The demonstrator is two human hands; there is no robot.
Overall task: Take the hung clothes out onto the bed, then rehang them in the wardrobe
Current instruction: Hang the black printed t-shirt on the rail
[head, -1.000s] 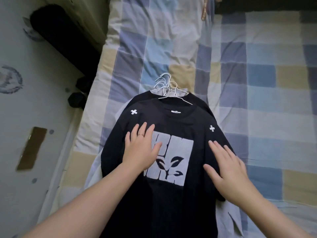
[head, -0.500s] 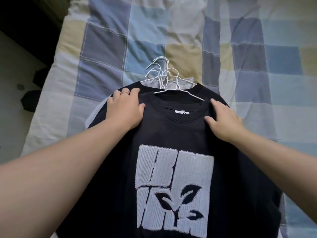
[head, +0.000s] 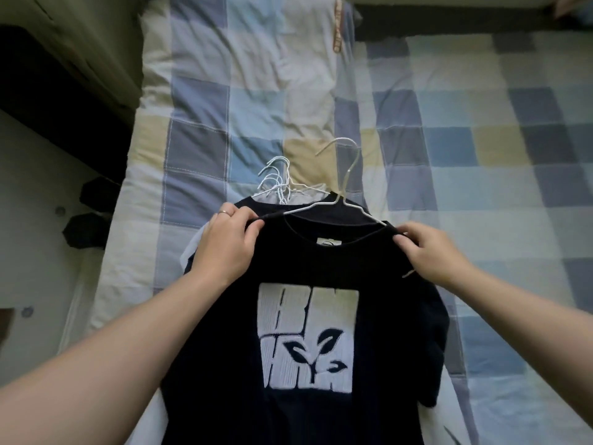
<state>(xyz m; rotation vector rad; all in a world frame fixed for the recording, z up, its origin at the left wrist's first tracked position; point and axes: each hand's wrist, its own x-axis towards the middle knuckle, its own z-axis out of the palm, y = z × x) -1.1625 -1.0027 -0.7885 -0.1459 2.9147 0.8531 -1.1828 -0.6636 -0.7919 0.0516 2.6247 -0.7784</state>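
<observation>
While the black T-shirt (head: 321, 261) is held up over the near part of the bed (head: 224, 101) | left hand (head: 224, 248) pinches its left shoulder | right hand (head: 433, 252) grips its right shoulder | white hanger (head: 340, 198) inside the collar, hook pointing far | other hangers (head: 277, 181) bunched just beyond, left of that hook
</observation>
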